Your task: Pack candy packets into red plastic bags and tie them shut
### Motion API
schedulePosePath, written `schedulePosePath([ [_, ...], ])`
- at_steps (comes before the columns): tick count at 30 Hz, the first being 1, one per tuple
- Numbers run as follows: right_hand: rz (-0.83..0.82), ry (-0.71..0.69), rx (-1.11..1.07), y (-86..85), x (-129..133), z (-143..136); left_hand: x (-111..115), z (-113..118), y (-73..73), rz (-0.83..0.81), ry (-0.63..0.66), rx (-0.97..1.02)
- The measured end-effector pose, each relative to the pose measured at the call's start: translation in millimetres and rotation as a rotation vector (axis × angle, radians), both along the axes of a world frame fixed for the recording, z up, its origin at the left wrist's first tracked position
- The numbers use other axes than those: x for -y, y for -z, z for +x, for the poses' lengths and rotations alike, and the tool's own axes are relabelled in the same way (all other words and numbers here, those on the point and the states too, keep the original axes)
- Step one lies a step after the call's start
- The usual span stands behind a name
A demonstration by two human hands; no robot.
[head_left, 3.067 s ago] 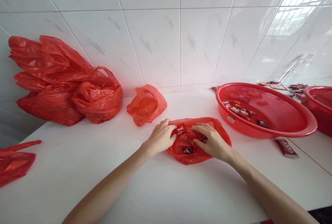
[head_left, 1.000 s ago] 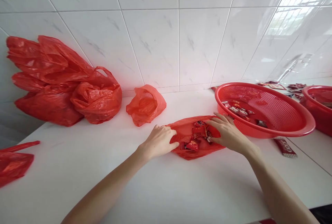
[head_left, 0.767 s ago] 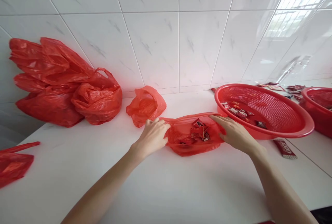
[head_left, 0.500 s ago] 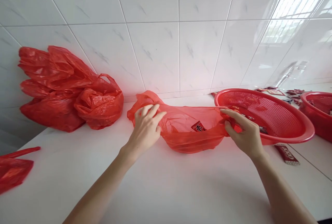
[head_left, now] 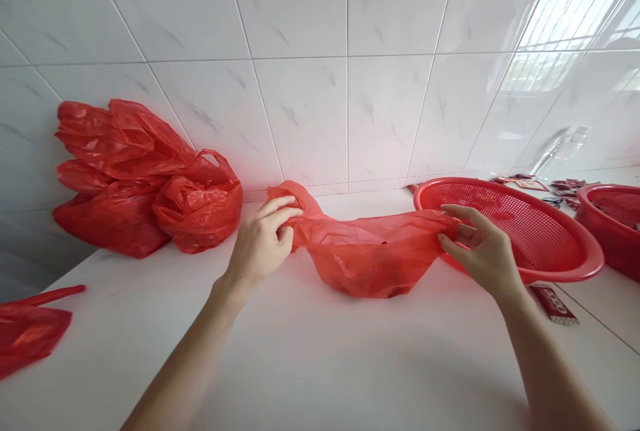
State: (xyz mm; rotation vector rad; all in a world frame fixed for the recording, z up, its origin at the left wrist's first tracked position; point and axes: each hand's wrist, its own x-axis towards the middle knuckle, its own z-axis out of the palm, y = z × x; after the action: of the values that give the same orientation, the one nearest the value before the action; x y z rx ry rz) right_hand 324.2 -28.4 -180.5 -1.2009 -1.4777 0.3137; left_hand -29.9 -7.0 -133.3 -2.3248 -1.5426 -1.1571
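Observation:
A thin red plastic bag (head_left: pixel 365 270) lies on the white counter in front of me, stretched sideways between my hands. My left hand (head_left: pixel 263 234) is closed on the bag's left end, thumb and fingers pinching the film. At the opposite end my right hand (head_left: pixel 483 251) pinches the gathered edge, beside the rim of a red plastic basket (head_left: pixel 545 244). Something small and dark just shows over the bag's front edge; most of the contents are hidden by the film.
Filled red bags (head_left: pixel 150 178) are piled against the tiled wall at the left. Another red bag (head_left: pixel 33 338) lies at the near left edge. A dark red packet (head_left: pixel 555 304) rests by the basket. A second red basket (head_left: pixel 613 228) and scattered packets (head_left: pixel 570 186) are farther right.
Both hands have moved slightly apart, pulling the bag's opening narrower and tauter. The dark packet that showed inside the bag is now almost covered. The view has tilted up a little.

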Motion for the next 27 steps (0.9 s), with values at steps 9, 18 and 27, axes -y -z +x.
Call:
schedulePosePath([
  [9, -0.048, -0.005, -0.107, -51.7, 3.1, 6.3, 7.9, 4.5, -29.6, -0.207, 0.074, 0.467],
  [18, 0.009, -0.372, -0.396, -100.4, -0.7, -11.6, 12.6, 26.5, -61.4, -0.12, 0.477, 0.886],
  [27, 0.148, -0.424, 0.016, -109.4, 17.3, -72.6, 23.7, 84.3, -59.2, -0.22, 0.609, 0.566],
])
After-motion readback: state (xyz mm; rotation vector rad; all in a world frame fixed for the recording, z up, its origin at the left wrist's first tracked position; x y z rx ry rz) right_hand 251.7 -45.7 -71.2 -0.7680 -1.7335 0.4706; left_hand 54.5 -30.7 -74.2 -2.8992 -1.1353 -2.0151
